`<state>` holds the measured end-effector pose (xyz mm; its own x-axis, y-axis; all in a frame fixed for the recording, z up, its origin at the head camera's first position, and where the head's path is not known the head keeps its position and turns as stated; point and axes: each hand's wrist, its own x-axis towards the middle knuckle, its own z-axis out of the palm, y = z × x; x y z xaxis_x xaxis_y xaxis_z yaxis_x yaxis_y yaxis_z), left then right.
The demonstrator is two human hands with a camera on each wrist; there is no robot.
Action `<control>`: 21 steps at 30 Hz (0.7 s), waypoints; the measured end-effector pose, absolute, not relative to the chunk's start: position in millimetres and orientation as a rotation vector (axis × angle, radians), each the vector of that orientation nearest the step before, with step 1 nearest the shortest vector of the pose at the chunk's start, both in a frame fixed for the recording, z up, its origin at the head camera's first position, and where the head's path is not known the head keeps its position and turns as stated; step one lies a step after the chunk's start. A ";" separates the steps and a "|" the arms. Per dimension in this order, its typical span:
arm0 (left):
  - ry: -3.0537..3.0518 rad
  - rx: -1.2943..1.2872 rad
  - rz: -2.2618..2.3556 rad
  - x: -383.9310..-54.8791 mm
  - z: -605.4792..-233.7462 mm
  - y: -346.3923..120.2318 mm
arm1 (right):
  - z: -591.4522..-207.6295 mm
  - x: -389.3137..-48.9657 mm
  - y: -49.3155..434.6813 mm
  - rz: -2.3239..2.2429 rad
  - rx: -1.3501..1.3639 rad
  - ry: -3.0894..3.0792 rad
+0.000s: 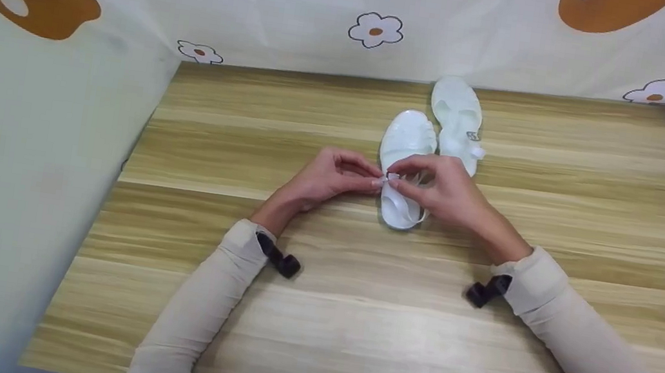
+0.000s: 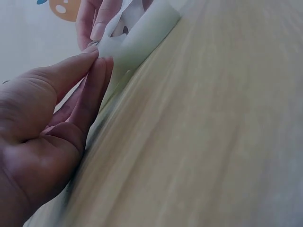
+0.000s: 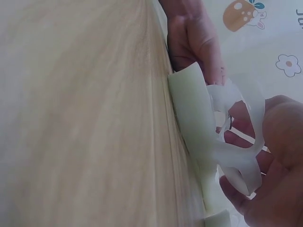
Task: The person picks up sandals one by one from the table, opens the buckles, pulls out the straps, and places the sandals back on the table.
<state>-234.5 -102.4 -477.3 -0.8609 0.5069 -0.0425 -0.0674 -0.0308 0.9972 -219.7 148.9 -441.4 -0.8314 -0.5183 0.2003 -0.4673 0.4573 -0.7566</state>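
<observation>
A white sandal (image 1: 410, 134) stands on the wooden table, toe toward the back wall, its ankle strap (image 3: 258, 113) rising in a loop. My left hand (image 1: 334, 177) pinches the strap's end between thumb and fingertips at the sandal's left side. From the right, my right hand (image 1: 448, 190) reaches across the sandal and pinches the same spot, thumb and forefinger at a small buckle (image 1: 388, 175). In the left wrist view both hands' fingertips meet there, beside the pale heel (image 2: 147, 40). The fingers partly hide the buckle.
The other white sandal (image 1: 451, 96) lies just behind and to the right, a small buckle and a white piece at its side. A patterned cloth wall (image 1: 304, 20) bounds the table (image 1: 252, 110) at the back, with more walls left and right.
</observation>
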 end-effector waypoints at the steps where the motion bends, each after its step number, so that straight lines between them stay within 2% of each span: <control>1: 1.864 0.462 1.947 -234.5 -477.4 -102.1 | -441.0 -219.6 149.1 -1.338 -0.886 2.629; 21: 2.041 0.538 1.936 -232.1 -479.2 -95.6 | -441.6 -220.1 148.8 -1.395 -0.837 2.601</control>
